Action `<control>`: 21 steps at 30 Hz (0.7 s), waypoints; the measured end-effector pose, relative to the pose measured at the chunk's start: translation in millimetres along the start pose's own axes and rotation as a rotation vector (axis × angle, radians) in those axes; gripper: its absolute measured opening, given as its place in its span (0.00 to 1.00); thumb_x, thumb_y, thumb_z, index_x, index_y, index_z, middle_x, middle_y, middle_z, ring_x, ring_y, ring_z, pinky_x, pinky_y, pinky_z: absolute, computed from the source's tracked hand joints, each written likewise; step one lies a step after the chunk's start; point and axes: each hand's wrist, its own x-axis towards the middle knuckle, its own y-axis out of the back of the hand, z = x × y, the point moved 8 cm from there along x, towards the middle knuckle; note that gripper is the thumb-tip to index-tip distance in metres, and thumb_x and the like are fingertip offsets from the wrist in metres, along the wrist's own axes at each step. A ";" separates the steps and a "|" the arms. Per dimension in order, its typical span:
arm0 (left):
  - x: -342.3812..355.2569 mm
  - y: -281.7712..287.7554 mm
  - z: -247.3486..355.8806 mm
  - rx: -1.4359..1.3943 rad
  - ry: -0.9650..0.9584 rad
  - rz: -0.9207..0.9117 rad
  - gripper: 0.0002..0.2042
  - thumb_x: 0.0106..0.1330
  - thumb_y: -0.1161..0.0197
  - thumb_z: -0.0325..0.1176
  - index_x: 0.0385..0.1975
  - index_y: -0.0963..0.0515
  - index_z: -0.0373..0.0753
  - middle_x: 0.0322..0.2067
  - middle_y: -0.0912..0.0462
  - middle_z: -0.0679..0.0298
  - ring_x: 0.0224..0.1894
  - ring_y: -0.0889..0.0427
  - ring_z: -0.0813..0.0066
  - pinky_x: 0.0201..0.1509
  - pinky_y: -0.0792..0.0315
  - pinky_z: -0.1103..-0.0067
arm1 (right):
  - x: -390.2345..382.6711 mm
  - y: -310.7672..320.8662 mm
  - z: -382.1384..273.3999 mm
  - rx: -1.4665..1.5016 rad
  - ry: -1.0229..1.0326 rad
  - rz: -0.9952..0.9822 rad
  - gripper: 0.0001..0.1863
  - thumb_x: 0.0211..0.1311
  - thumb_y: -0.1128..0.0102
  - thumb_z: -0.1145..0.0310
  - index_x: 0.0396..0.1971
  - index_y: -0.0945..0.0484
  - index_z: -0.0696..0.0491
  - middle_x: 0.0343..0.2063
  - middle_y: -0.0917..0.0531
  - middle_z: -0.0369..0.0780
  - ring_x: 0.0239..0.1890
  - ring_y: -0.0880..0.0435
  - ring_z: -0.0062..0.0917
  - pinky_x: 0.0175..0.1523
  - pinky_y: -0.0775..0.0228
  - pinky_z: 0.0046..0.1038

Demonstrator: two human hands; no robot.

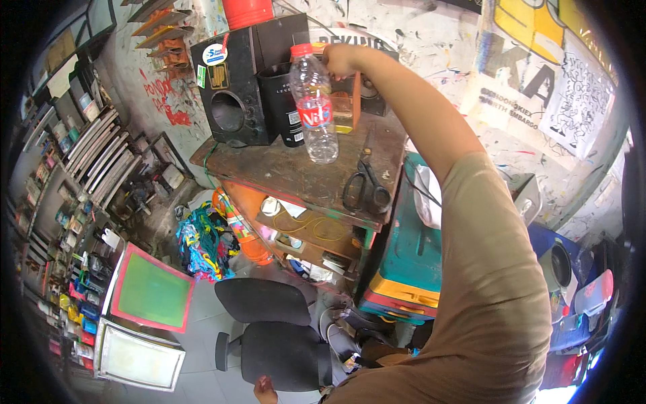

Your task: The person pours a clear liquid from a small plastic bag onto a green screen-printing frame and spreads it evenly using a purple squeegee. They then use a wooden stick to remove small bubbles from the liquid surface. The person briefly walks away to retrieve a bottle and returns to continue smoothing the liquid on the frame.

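My right arm reaches up and across to the back of a worn wooden table (269, 165). There my right hand (342, 62) has its fingers curled at the top of an orange-brown box (346, 101); what they grip is hidden. Just left of that hand stands a clear plastic bottle (316, 143) with a red cap and red label. Behind the bottle is a tall black container (274, 101). Black-handled scissors (367, 192) lie near the table's right end. Low at the bottom edge, by the chair, my left hand (265, 390) shows partly, fingers curled, nothing visible in them.
A black speaker (232, 111) stands on the table's left. Below sits a black office chair (279, 350). Right of the table is a teal-topped drawer unit (414, 242). Framed screens (151, 289) lean at left, near a heap of coloured rags (205, 242).
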 end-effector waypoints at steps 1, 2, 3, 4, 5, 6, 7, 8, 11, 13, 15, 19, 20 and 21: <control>-14.7 10.0 15.6 0.337 -0.118 0.027 0.10 0.62 0.42 0.32 0.34 0.24 0.29 0.28 0.19 0.59 0.31 0.21 0.65 0.38 0.27 0.72 | 3.0 2.4 -0.2 0.272 0.062 0.044 0.14 0.56 0.50 0.68 0.38 0.20 0.57 0.33 0.17 0.46 0.30 0.16 0.27 0.33 0.23 0.27; -40.3 27.1 10.8 0.408 -0.206 0.184 0.12 0.62 0.41 0.36 0.34 0.22 0.32 0.28 0.18 0.57 0.31 0.20 0.65 0.38 0.26 0.72 | 5.4 6.7 1.2 0.356 0.062 0.012 0.14 0.57 0.50 0.68 0.38 0.20 0.57 0.32 0.17 0.44 0.30 0.16 0.27 0.33 0.22 0.27; -70.9 47.8 -1.2 0.483 -0.295 0.338 0.14 0.62 0.40 0.41 0.35 0.20 0.34 0.28 0.17 0.55 0.31 0.18 0.65 0.38 0.25 0.73 | 10.2 5.6 4.0 0.446 0.058 -0.023 0.14 0.58 0.50 0.67 0.38 0.21 0.58 0.32 0.17 0.43 0.31 0.16 0.27 0.34 0.22 0.27; -82.1 62.3 -16.6 0.483 -0.187 0.336 0.13 0.60 0.38 0.40 0.34 0.20 0.34 0.27 0.17 0.55 0.28 0.19 0.67 0.34 0.26 0.73 | 16.1 5.5 4.6 0.409 0.069 -0.010 0.14 0.59 0.50 0.67 0.38 0.21 0.58 0.31 0.17 0.43 0.30 0.16 0.26 0.34 0.22 0.27; -89.5 76.0 -30.8 0.482 -0.077 0.329 0.12 0.59 0.36 0.39 0.33 0.20 0.35 0.25 0.17 0.54 0.25 0.20 0.68 0.31 0.26 0.73 | 21.1 4.1 5.9 0.370 0.076 0.001 0.14 0.59 0.50 0.66 0.38 0.21 0.58 0.31 0.17 0.43 0.30 0.17 0.26 0.34 0.22 0.26; -98.4 86.8 -41.6 0.485 -0.110 0.316 0.12 0.59 0.36 0.39 0.32 0.20 0.35 0.24 0.18 0.55 0.24 0.21 0.68 0.29 0.27 0.73 | 24.9 0.4 7.9 0.331 0.082 0.005 0.14 0.60 0.50 0.65 0.37 0.21 0.58 0.30 0.17 0.43 0.30 0.17 0.26 0.34 0.22 0.26; -107.1 94.1 -56.4 0.482 -0.143 0.296 0.12 0.58 0.36 0.39 0.32 0.20 0.35 0.23 0.18 0.55 0.23 0.22 0.69 0.27 0.27 0.74 | 25.6 -3.3 10.0 0.312 0.086 -0.005 0.15 0.60 0.50 0.64 0.37 0.21 0.59 0.30 0.17 0.43 0.29 0.17 0.26 0.34 0.22 0.26; -109.5 93.8 -57.1 0.472 -0.176 0.285 0.11 0.58 0.36 0.39 0.31 0.20 0.36 0.21 0.19 0.55 0.21 0.22 0.70 0.26 0.28 0.74 | 23.9 -3.2 5.5 0.291 0.099 -0.008 0.15 0.60 0.50 0.63 0.37 0.21 0.59 0.29 0.17 0.43 0.29 0.17 0.26 0.34 0.22 0.26; -101.1 83.7 -74.8 0.522 -0.032 0.195 0.11 0.58 0.36 0.38 0.33 0.20 0.37 0.19 0.19 0.57 0.19 0.23 0.72 0.23 0.29 0.75 | 23.6 3.0 -4.7 0.092 0.171 0.043 0.16 0.60 0.50 0.62 0.37 0.21 0.59 0.27 0.17 0.43 0.27 0.17 0.26 0.32 0.22 0.26; -83.4 65.2 -84.6 0.383 0.071 0.174 0.11 0.59 0.36 0.38 0.35 0.21 0.37 0.20 0.19 0.56 0.21 0.23 0.71 0.25 0.28 0.74 | 23.9 6.3 3.3 0.010 0.186 0.086 0.15 0.59 0.49 0.62 0.38 0.21 0.57 0.28 0.17 0.42 0.26 0.17 0.26 0.30 0.23 0.26; -84.3 59.2 -73.7 0.373 0.039 0.185 0.12 0.59 0.36 0.38 0.37 0.21 0.37 0.22 0.19 0.56 0.23 0.23 0.70 0.28 0.28 0.74 | 7.6 5.3 -13.3 0.055 0.208 0.099 0.14 0.59 0.48 0.62 0.38 0.21 0.54 0.28 0.17 0.41 0.25 0.18 0.25 0.29 0.23 0.26; -78.4 28.8 3.9 0.429 -0.031 0.097 0.13 0.59 0.35 0.37 0.38 0.22 0.35 0.28 0.18 0.56 0.31 0.22 0.67 0.36 0.27 0.73 | 13.5 -4.6 -6.8 0.106 0.159 0.090 0.14 0.56 0.48 0.65 0.37 0.20 0.57 0.26 0.17 0.42 0.24 0.19 0.26 0.29 0.24 0.26; -79.1 28.3 1.3 0.436 -0.037 0.098 0.14 0.59 0.35 0.37 0.38 0.22 0.34 0.29 0.18 0.55 0.31 0.21 0.66 0.37 0.27 0.73 | 16.4 -4.5 -14.0 0.053 0.121 0.070 0.14 0.55 0.48 0.66 0.36 0.20 0.58 0.26 0.16 0.42 0.25 0.18 0.26 0.30 0.24 0.27; -69.8 22.3 3.5 0.437 -0.057 0.088 0.14 0.59 0.35 0.37 0.38 0.23 0.33 0.29 0.17 0.55 0.31 0.21 0.65 0.37 0.27 0.72 | 25.4 -8.0 -13.6 -0.001 0.230 0.049 0.16 0.55 0.51 0.66 0.35 0.20 0.62 0.26 0.16 0.43 0.27 0.17 0.28 0.32 0.23 0.29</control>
